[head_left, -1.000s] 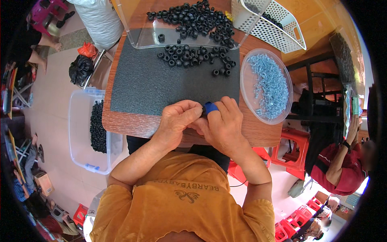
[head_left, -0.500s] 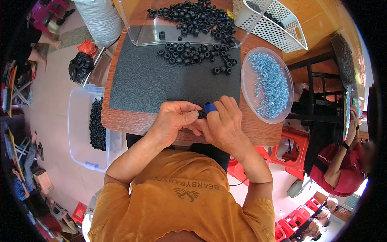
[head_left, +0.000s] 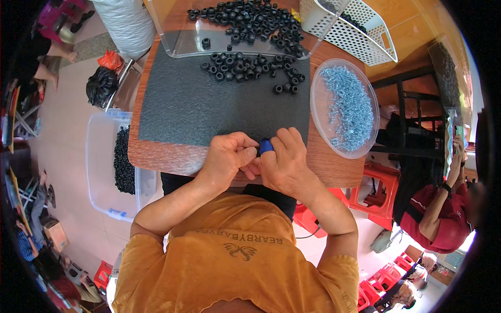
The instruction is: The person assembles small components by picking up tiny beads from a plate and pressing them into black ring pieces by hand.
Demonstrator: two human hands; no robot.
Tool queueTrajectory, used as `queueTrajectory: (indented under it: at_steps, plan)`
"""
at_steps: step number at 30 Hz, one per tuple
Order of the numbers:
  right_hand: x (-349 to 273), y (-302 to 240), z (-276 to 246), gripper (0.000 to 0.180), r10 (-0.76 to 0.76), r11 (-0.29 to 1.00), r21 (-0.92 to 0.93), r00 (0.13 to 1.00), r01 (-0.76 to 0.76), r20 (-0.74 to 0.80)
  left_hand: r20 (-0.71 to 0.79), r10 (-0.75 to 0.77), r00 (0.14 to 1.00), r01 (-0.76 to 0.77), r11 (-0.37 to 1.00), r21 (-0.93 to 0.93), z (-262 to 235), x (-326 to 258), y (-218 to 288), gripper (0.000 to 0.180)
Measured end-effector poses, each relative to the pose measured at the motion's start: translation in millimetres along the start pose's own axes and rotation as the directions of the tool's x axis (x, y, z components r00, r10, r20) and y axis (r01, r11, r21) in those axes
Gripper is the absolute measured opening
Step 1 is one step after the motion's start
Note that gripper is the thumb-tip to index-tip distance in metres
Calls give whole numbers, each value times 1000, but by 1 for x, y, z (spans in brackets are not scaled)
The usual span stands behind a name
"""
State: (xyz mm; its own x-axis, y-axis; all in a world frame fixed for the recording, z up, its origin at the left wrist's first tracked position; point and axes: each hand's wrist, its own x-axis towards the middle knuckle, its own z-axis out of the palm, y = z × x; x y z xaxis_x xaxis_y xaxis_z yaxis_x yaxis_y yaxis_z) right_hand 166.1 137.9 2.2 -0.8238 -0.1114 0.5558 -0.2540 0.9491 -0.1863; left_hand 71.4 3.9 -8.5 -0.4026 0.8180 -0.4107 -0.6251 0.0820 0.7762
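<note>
Over the near edge of the table, my left hand (head_left: 223, 156) pinches a small black hollow part (head_left: 258, 151) between thumb and fingers. Pressed up against it is my right hand (head_left: 286, 163), its fingers curled in, with a blue wrap (head_left: 266, 145) around one finger. The fingers hide most of the part, and whatever else the right hand may grip cannot be made out. Beyond the hands, several loose black hollow parts (head_left: 240, 68) lie at the far end of the dark mat (head_left: 182, 112). To the right, small light-blue pieces (head_left: 348, 109) fill a round clear tray (head_left: 319, 128).
A clear open-fronted bin (head_left: 172, 51) holds more black parts at the back. Behind it on the right stands a white perforated basket (head_left: 383, 49). Left of the table is a clear tub (head_left: 96, 172) of black pieces. Red stools (head_left: 383, 193) and a seated person (head_left: 438, 214) are at the right.
My hands have stayed together at the same place. The right hand has turned slightly, and the black part now shows less between the fingers. The view has shifted a little.
</note>
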Motion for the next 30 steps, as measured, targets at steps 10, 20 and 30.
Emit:
queueTrajectory:
  at_steps: [10, 20, 30]
  plan:
    - [-4, 6, 2, 25, -6, 999, 53, 1000, 5, 19, -39, -30, 999, 30, 1000, -9, 1, 2, 1, 13]
    - [-1, 8, -5, 32, 2, 996, 86, 996, 5, -86, 150, -56, 987, 45, 996, 73, -6, 1, 14, 28]
    - [1, 7, -5, 23, -67, 997, 32, 998, 67, -4, -28, 157, 987, -131, 903, 410, 13, -8, 9, 24]
